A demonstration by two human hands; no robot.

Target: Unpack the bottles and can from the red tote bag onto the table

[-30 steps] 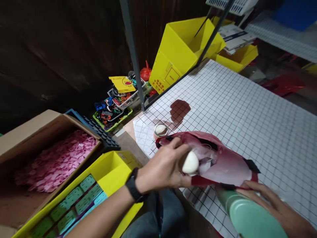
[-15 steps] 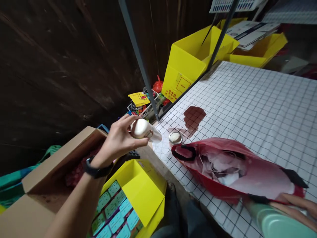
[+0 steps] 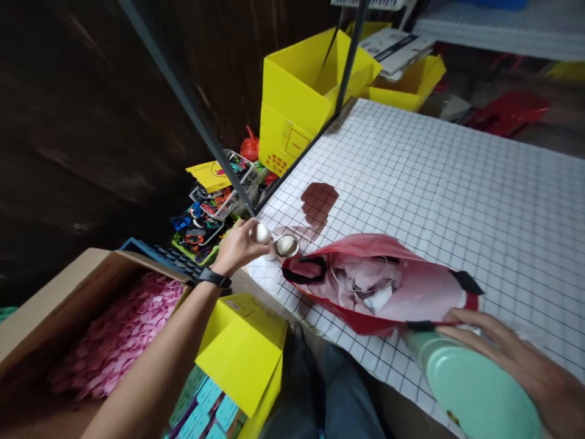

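Observation:
My left hand [image 3: 237,247] grips a small white rounded object [image 3: 262,233] at the near left corner of the grid-patterned table [image 3: 439,177], right beside a small round tin [image 3: 287,246] with a pale top. A red bag [image 3: 379,286] with black handles lies open on the table, with white and pink wrapping inside. My right hand [image 3: 512,360] rests on a mint-green cylindrical container [image 3: 470,390] at the bag's near right end.
A cardboard box of pink pieces [image 3: 109,335] and a yellow bin of teal cards [image 3: 233,378] sit below the table on the left. Baskets of small colourful items [image 3: 210,201] and yellow bins [image 3: 306,91] stand beyond. A dark metal pole [image 3: 192,103] rises at the table corner.
My left hand took the white object out of the red bag, swung it left, and now holds it down by the small tin. The right hand stays on the green container.

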